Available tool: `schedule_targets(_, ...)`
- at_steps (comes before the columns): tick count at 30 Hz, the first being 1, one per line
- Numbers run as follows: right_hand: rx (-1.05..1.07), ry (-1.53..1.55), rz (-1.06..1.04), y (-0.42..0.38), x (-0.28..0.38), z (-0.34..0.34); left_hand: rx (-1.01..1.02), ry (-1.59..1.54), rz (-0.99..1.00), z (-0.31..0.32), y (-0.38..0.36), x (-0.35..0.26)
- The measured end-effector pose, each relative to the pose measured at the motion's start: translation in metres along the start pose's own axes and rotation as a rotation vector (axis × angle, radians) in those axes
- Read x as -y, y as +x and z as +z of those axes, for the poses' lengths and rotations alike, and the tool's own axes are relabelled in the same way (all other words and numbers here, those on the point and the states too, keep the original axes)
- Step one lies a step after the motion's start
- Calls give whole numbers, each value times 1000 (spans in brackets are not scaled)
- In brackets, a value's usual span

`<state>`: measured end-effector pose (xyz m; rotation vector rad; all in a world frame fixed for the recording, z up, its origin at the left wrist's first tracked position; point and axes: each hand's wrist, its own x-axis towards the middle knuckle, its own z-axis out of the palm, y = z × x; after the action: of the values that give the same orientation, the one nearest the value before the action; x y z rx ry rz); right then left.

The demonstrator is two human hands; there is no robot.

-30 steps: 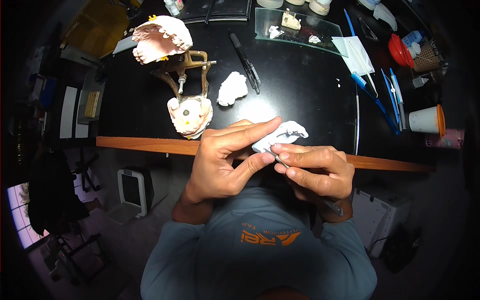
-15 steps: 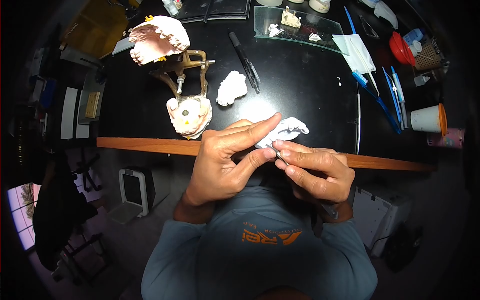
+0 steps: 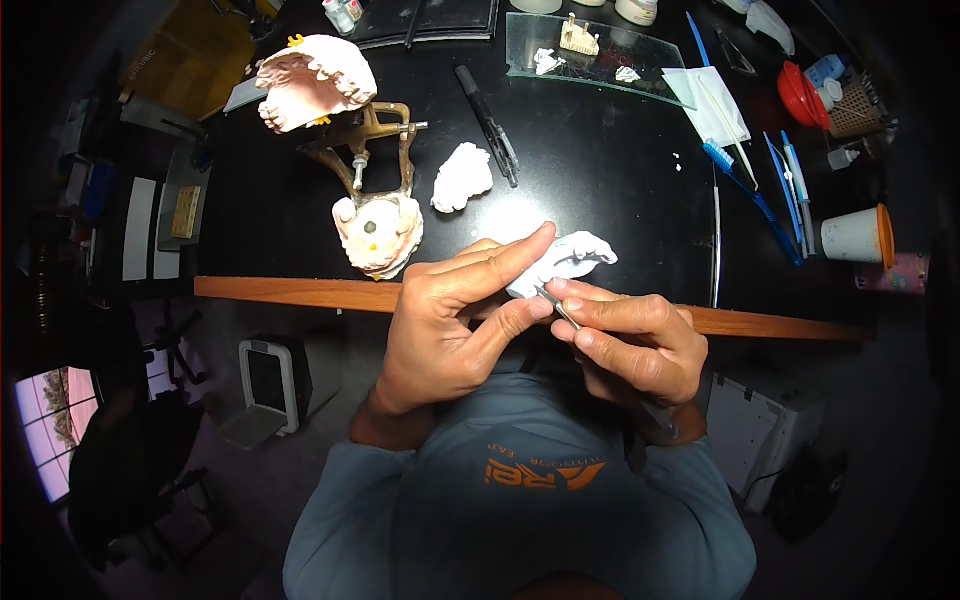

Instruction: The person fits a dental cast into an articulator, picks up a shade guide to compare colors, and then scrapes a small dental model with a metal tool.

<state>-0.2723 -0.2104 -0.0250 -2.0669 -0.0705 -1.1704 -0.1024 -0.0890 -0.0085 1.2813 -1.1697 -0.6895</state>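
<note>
My left hand [image 3: 455, 320] is closed round a white dental cast [image 3: 582, 258], with its index finger stretched along the far side and the thumb at the near side. The cast's row of teeth points away to the right, above the table's wooden front edge. In my right hand [image 3: 640, 345], a slim metal hand instrument [image 3: 562, 310] is pinched between thumb and fingers. Its tip meets the cast's base close to my left thumb; most of its handle is hidden by the hand. A rough white plaster piece [image 3: 463, 178] lies on the table just beyond my left hand.
Left of my hands stands a brass articulator [image 3: 408, 150] with an upper cast [image 3: 352, 75] and a lower cast [image 3: 400, 245]. A black pen [image 3: 487, 125] lies behind. Farther off is a glass slab [image 3: 640, 80]. At the right are a blue toothbrush [image 3: 745, 190] and a white cup [image 3: 850, 238].
The instrument has shifted slightly against the cast's base, and more of its metal shaft shows between the fingers. Both hands keep nearly the same place and hold.
</note>
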Motion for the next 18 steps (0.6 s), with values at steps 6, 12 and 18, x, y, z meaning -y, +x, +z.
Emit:
schedule_targets(6, 6, 65, -11, -3, -4, -2, 21, 5, 72, -2, 0, 5)
schedule_targets(12, -3, 36, -20, -1, -4, 1, 20, 21, 76, -2, 0, 7)
schedule_targets(18, -11, 3, 26, 0, 1, 1, -27, 57, 76, 2, 0, 6)
